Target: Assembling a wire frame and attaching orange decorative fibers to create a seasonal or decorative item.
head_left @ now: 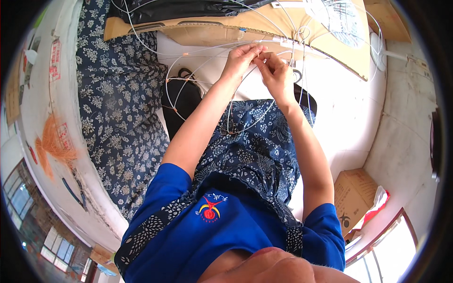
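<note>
Both my hands are raised over my lap at a thin, pale wire frame (230, 132) of curved loops. Small orange bindings mark several of its crossings. My left hand (241, 59) is closed in a pinch at the upper part of the frame. Close against it, my right hand (277, 74) also pinches, thumb to fingers, at the same spot. The fingers cover whatever joint or thread lies between them. Loops of the frame spread out left of my left hand and hang down over my patterned apron (250, 155).
A cardboard sheet (188, 34) with black plastic (188, 13) and more long wires lies ahead. Flowered dark cloth (118, 99) covers the left. Beyond it, an orange fibre bundle (53, 141) and a dark-handled tool (71, 191) rest on a pale surface. A cardboard box (356, 198) stands at right.
</note>
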The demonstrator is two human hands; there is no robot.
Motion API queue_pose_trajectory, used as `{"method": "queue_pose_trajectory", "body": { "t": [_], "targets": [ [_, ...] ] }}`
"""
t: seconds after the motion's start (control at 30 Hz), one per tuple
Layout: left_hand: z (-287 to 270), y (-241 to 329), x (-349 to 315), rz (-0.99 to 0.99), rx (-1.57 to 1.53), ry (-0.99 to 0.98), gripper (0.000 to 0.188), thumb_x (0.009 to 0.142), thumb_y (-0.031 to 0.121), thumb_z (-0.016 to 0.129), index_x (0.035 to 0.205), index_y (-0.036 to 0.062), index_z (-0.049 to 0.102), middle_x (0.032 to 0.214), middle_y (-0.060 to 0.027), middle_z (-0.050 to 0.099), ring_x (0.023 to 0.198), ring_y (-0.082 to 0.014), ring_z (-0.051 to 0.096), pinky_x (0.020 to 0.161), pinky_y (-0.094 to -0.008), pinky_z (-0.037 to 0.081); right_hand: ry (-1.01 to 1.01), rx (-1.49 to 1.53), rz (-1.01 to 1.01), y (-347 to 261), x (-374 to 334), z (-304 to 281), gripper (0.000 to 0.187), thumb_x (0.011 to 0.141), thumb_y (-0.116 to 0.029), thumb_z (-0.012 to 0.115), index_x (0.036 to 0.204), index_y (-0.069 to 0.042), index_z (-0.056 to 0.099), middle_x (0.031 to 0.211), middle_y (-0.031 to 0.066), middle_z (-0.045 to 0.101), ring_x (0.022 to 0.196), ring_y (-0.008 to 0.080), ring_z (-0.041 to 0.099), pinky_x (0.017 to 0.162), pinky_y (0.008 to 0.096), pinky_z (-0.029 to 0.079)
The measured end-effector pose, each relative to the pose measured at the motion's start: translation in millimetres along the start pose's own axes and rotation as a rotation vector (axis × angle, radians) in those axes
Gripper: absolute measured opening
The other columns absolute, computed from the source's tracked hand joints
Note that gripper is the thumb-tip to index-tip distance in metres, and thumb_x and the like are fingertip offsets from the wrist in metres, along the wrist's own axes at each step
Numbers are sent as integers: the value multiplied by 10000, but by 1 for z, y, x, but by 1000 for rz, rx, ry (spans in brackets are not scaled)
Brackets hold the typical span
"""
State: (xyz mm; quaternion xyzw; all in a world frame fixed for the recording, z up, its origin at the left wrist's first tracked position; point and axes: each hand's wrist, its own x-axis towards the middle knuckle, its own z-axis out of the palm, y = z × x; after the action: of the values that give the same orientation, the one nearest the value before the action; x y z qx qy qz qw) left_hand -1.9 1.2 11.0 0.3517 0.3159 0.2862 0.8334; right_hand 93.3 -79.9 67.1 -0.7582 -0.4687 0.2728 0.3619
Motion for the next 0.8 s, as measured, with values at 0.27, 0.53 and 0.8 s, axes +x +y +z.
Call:
{"method": "queue_pose_trajectory", "body": {
  "t": [0.27,0.53,0.8],
  "targets": [
    [-4,-1,1,-71,-180,0,248,916,278,561,976,49,634,918,-63,647,873,-151,607,827,-299,477,139,716,245,-10,14,-7,96,872,-106,630,909,-22,601,666,-24,576,542,4,433,469,147,303],
    [-11,-6,-7,-63,-144,146,247,904,274,587,1024,61,618,871,-45,623,796,-143,588,777,-292,470,201,778,265,-19,57,-12,150,857,-154,648,902,-16,614,614,-41,502,466,17,372,419,176,244],
    [-11,-4,-4,29,-127,194,234,886,275,618,977,59,632,844,-33,625,758,-135,588,763,-288,473,115,492,178,-18,60,-3,200,826,-174,672,888,15,654,647,-8,613,547,26,499,491,177,396]
  ]
}}
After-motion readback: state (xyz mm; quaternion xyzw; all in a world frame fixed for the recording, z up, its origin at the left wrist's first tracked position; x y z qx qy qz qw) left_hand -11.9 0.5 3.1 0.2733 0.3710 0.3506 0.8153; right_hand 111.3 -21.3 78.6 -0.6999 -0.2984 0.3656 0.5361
